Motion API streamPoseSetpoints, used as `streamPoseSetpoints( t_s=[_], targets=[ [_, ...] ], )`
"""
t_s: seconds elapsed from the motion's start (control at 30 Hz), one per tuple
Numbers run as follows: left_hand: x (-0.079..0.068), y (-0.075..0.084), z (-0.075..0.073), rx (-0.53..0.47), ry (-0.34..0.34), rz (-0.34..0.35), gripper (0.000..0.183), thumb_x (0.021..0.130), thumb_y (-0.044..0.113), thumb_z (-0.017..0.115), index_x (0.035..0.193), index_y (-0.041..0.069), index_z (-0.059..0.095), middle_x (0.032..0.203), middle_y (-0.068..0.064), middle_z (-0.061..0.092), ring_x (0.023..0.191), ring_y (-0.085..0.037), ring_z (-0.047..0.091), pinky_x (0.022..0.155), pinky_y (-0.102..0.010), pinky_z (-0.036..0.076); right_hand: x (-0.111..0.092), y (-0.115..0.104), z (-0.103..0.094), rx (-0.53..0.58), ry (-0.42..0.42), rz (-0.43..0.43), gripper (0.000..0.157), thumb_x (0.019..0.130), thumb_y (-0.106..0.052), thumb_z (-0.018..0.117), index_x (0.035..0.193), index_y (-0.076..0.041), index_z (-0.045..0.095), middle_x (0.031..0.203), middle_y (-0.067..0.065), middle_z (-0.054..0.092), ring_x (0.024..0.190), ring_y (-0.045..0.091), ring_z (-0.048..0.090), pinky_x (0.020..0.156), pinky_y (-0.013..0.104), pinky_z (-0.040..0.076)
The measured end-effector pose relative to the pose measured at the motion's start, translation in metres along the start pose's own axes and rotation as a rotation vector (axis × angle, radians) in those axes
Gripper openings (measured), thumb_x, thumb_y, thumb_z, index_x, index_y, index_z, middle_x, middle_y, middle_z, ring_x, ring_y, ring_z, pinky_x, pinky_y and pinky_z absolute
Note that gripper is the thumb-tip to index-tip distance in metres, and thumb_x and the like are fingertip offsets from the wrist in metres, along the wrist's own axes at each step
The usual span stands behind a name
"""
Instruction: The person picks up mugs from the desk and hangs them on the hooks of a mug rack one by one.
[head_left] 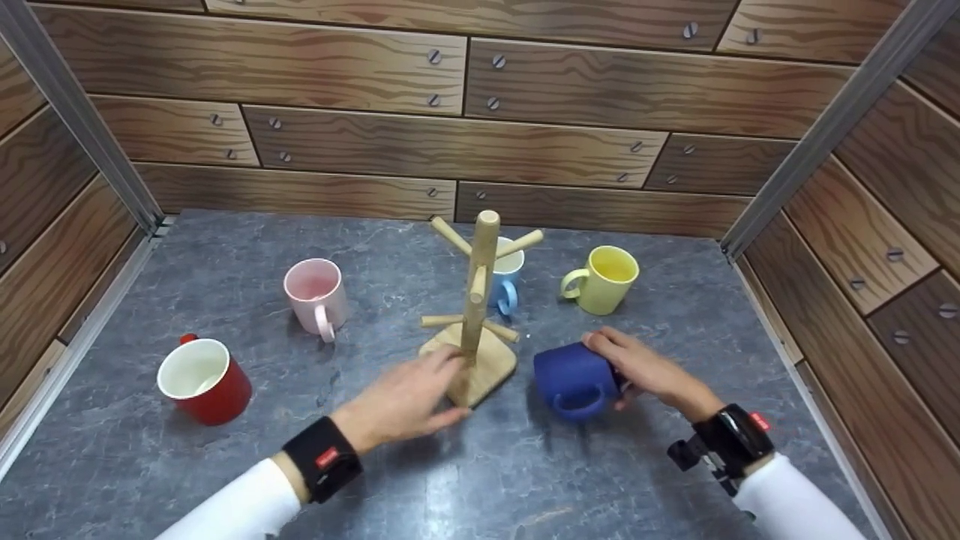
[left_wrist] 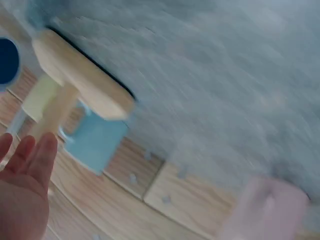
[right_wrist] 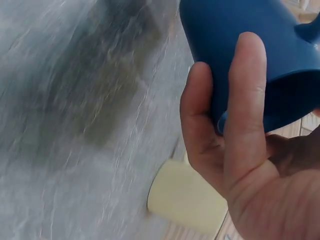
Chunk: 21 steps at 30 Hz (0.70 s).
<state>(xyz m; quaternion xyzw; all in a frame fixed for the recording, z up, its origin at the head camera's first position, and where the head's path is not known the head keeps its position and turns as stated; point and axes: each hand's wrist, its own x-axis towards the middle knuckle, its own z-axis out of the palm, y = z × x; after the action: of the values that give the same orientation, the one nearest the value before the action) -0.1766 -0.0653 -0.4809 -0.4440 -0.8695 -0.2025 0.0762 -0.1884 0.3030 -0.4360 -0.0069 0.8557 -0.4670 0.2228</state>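
In the head view my right hand [head_left: 649,367] grips a dark blue mug [head_left: 571,375] by its rim end, tilted onto its side with the handle toward me. The right wrist view shows fingers along the blue mug's [right_wrist: 245,30] outer wall and the opening facing the palm. My left hand [head_left: 405,397] is beside a wooden mug tree [head_left: 480,300], fingertips overlapping the foot of its post. Seen from the left wrist, the left hand's [left_wrist: 22,195] fingers are fairly straight, close to the post, with nothing held. The tree's pegs bear no mugs.
A red mug [head_left: 214,394] and a pink mug [head_left: 319,296] stand upright on the left. Behind the tree is a light blue mug [head_left: 504,289], partly hidden by the post. A yellow mug [head_left: 604,285] stands at the back right. Wood-patterned panels [head_left: 360,135] enclose the grey tabletop.
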Motion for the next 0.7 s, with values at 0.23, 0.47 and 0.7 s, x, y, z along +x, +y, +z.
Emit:
streamPoseSetpoints(
  t_s=[0.23, 0.47, 0.7],
  targets=[
    [0.010, 0.016, 0.023, -0.099, 0.016, 0.038, 0.078, 0.092, 0.045, 0.077, 0.149, 0.003, 0.044, 0.146, -0.017, 0.050, 0.128, -0.030, 0.058, 0.110, -0.041, 0.048, 0.006, -0.006, 0.014, 0.017, -0.001, -0.017, 0.050, 0.108, -0.048, 0.043, 0.133, -0.007, 0.051, 0.121, 0.023, 0.052, 0.088, 0.034, 0.065, 0.052, 0.044, 0.062],
    [0.024, 0.027, 0.039, -0.295, 0.062, -0.057, 0.091, 0.085, 0.044, 0.085, 0.154, 0.006, 0.040, 0.152, -0.010, 0.043, 0.137, -0.025, 0.050, 0.116, -0.038, 0.042, 0.007, -0.011, 0.020, 0.010, -0.068, -0.032, 0.048, 0.108, -0.045, 0.042, 0.130, -0.005, 0.054, 0.111, 0.021, 0.056, 0.066, 0.027, 0.065, 0.045, 0.035, 0.058],
    [0.034, 0.030, 0.049, -0.378, 0.056, -0.139, 0.101, 0.078, 0.042, 0.091, 0.155, 0.008, 0.036, 0.156, -0.009, 0.039, 0.139, -0.026, 0.048, 0.117, -0.039, 0.041, 0.008, -0.017, 0.026, 0.032, -0.109, -0.028, 0.050, 0.108, -0.047, 0.042, 0.132, -0.005, 0.055, 0.116, 0.020, 0.056, 0.062, 0.025, 0.065, 0.046, 0.033, 0.058]
  ],
)
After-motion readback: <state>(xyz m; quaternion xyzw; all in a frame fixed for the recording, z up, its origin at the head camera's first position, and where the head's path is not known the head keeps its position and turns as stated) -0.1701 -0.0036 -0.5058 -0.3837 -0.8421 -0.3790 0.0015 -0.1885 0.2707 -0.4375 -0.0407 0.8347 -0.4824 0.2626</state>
